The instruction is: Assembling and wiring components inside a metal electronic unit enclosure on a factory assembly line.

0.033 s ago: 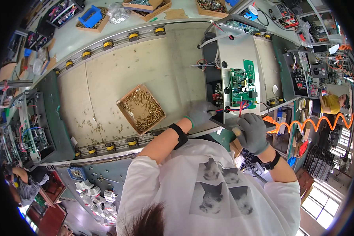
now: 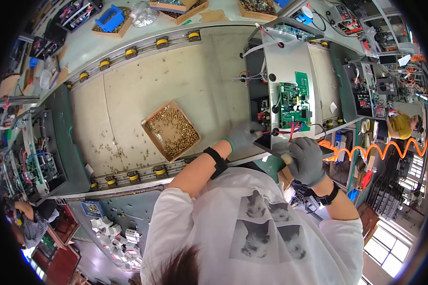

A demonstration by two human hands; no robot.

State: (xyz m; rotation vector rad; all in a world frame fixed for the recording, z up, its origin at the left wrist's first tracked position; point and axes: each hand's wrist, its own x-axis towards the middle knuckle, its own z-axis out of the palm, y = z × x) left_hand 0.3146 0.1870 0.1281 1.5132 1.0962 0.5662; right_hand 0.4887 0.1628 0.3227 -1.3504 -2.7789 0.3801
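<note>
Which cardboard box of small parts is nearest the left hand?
The cardboard box on the pale work surface, left of the gloved left hand; the other boxes of parts sit on the far bench.

White shirt [image 2: 209, 218], small lettering [image 2: 266, 196], not legible

Left hand [image 2: 245, 135], grey-gloved, angled up and rightward, blurred, grip unclear. Right hand [image 2: 307, 162], grey-gloved, fingers curled, apart from left. Left forearm [image 2: 192, 175] slants in from lower left, right forearm [image 2: 345, 208] from lower right. Dark band [image 2: 217, 161] round each wrist [image 2: 225, 147].
</note>
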